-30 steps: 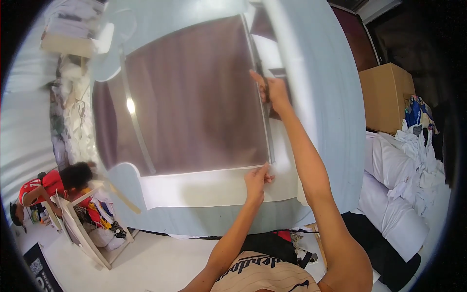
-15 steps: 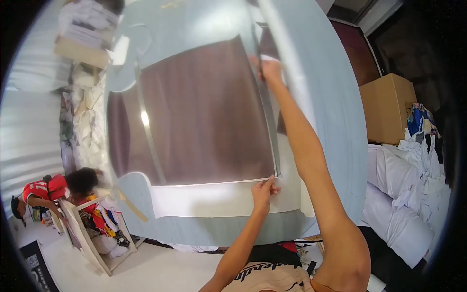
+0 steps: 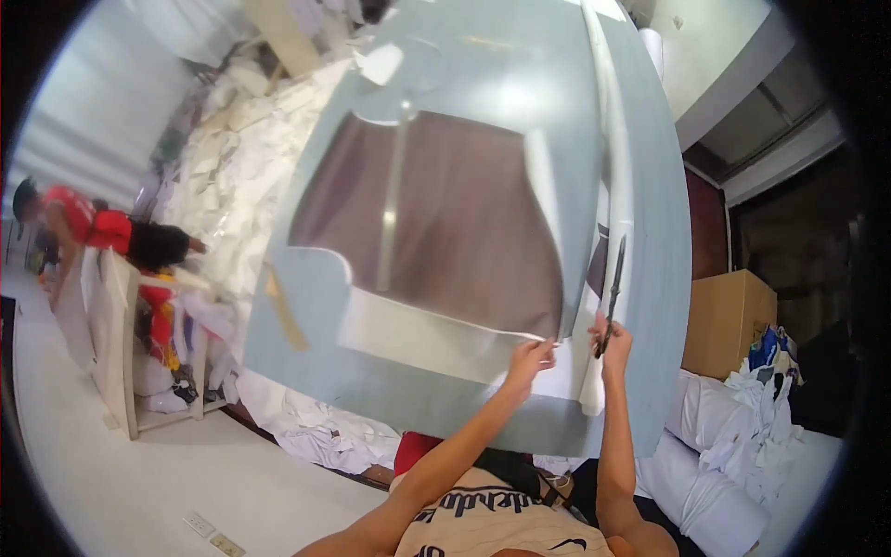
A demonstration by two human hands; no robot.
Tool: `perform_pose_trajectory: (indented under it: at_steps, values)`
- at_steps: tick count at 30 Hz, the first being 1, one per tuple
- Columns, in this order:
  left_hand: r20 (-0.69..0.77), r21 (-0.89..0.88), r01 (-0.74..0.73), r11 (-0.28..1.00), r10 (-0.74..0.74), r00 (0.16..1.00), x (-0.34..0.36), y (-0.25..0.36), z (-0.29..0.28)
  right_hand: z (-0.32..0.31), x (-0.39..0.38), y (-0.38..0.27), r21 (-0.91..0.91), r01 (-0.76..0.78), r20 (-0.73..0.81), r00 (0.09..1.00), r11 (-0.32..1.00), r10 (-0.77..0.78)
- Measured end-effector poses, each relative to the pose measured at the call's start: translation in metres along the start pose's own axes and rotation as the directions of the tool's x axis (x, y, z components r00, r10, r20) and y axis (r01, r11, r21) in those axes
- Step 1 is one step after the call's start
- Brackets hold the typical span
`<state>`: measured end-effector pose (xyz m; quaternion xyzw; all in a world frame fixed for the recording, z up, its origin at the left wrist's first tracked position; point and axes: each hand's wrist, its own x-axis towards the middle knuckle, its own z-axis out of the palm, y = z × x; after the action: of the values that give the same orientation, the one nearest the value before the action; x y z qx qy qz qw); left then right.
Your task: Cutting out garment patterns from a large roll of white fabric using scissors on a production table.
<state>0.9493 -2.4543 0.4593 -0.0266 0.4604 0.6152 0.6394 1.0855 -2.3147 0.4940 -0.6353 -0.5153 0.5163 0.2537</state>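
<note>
A large brown printed sheet (image 3: 464, 213), white underneath and cut like a garment panel, lies on the pale blue table (image 3: 445, 413). My left hand (image 3: 533, 364) pinches its near right corner, and its right edge curls up to show the white back. My right hand (image 3: 611, 345), just right of that corner, is closed round black scissors (image 3: 615, 283) whose blades point away from me. Across the brown sheet rests a metal ruler (image 3: 390, 218). A white rolled length of sheet (image 3: 614, 139) runs along the table's right side, with a brown strip (image 3: 599, 265) beside it.
Heaps of white scraps (image 3: 297, 121) lie past the table's left edge. There, a person in red (image 3: 88, 223) leans over a wooden-framed bin (image 3: 121, 343) of coloured cloth. A tan strip (image 3: 286, 311) lies at the table's left. On the right are a cardboard box (image 3: 733, 320) and white rolls (image 3: 710, 506).
My right hand has come back from the far right edge toward me with the scissors. The brown sheet's right edge now curls up, apart from the strip. The view has turned.
</note>
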Motion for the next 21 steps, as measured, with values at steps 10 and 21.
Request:
perform_pose_trajectory:
  at_steps: [10,21]
  values:
    - [0.098,-0.171,-0.033,0.985,0.050,0.994,-0.150,0.068,0.018,0.083,-0.167,-0.163,-0.555,0.354,0.131,0.931,0.753,-0.341]
    - [0.384,0.187,-0.328,0.926,0.239,0.892,-0.248,0.114,-0.009,-0.007,-0.174,-0.281,-0.703,0.502,0.137,0.791,0.504,-0.597]
